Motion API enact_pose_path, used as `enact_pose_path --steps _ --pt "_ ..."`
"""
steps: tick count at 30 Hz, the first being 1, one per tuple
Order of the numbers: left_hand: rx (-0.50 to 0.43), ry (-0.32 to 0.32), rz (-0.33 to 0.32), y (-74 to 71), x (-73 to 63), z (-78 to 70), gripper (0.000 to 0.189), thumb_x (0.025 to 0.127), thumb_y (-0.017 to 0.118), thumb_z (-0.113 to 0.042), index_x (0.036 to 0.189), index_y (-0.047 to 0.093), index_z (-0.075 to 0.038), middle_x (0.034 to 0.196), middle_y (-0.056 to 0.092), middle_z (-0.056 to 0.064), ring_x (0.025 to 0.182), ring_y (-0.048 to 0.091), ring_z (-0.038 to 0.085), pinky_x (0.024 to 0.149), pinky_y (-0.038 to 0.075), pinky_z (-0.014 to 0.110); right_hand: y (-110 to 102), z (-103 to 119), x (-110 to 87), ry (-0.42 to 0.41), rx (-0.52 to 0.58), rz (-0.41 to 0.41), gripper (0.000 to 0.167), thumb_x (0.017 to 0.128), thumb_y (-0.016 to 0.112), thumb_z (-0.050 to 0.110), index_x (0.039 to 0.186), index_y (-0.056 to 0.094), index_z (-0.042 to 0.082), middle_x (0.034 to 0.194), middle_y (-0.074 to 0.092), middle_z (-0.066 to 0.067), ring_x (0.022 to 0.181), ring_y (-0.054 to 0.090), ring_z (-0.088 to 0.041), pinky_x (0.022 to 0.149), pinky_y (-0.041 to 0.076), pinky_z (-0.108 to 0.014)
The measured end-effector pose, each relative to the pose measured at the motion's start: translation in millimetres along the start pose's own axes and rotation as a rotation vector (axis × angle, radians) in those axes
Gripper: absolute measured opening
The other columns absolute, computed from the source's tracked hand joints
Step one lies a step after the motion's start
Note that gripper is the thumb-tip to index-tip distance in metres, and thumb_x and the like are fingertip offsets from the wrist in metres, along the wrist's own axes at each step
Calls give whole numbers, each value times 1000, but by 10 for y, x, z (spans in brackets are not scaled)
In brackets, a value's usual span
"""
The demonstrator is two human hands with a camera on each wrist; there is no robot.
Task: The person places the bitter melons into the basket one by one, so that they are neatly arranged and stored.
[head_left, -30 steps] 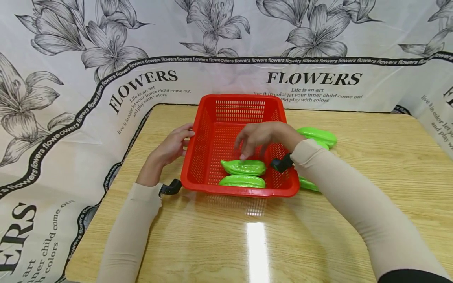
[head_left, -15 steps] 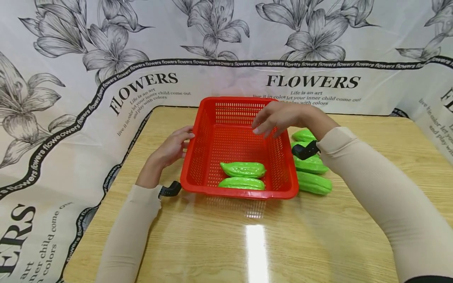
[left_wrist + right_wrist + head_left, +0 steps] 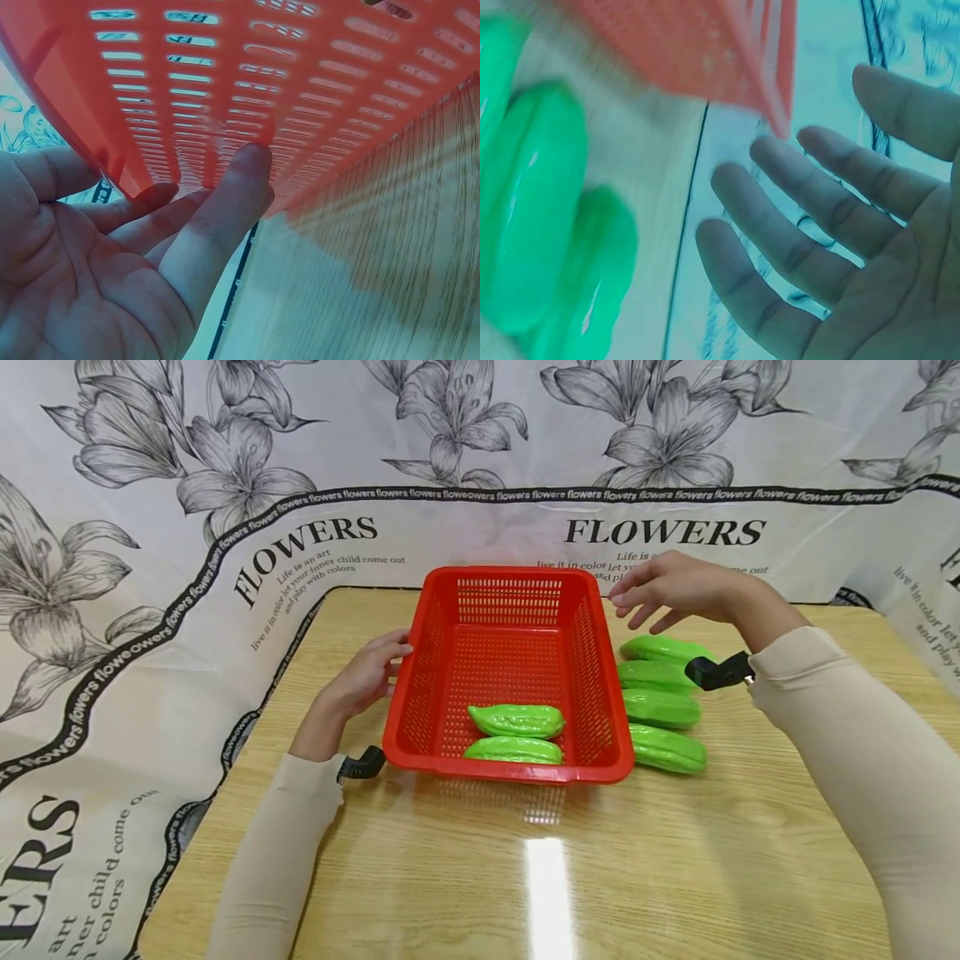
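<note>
Right hand (image 3: 678,589), grip wide & empty, hovered over gourds (image 3: 660,649) – should drop straight, w/ left hand (image 3: 367,672) bracing basket (image 3: 420,635)

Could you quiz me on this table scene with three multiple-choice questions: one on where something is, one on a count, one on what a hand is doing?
1. Where is the left hand?
A. on the red basket's left wall
B. inside the basket
C. flat on the wooden table

2. How many green bitter gourds lie in the basket?
A. none
B. two
C. five

3. What is the right hand doing?
A. gripping a gourd
B. hovering open, holding nothing
C. pressing the table

Answers: A, its fingers touch that wall; B, two lie near the front rim; B, fingers spread above the gourds outside the basket.
</note>
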State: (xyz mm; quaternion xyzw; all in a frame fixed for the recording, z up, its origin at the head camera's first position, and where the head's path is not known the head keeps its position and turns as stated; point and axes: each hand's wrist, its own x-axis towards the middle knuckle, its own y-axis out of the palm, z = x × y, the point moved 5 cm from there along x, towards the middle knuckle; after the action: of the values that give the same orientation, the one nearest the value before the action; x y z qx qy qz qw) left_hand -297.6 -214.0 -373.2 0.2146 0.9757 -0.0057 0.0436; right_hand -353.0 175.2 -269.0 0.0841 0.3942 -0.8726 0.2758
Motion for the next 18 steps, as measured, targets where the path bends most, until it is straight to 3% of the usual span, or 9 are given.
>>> enact_pose_path --steps 9,18 --pt "-23 -28 -27 5 4 31 45 108 35 -18 150 40 -3 127 53 21 96 68 23 73 63 36 -223 -630 -90 73 -59 -107 60 106 53 37 147 43 -6 146 45 -33 132 47 -50 96 53 -56" --pt "-21 -21 -19 11 11 8 45 108 36 -19 150 41 -2 127 53 21 96 69 23 73 63 36 -260 -1072 -100 162 -58 -62 72 106 50 42 154 30 -7 154 30 -37 139 32 -57 101 45 -65"
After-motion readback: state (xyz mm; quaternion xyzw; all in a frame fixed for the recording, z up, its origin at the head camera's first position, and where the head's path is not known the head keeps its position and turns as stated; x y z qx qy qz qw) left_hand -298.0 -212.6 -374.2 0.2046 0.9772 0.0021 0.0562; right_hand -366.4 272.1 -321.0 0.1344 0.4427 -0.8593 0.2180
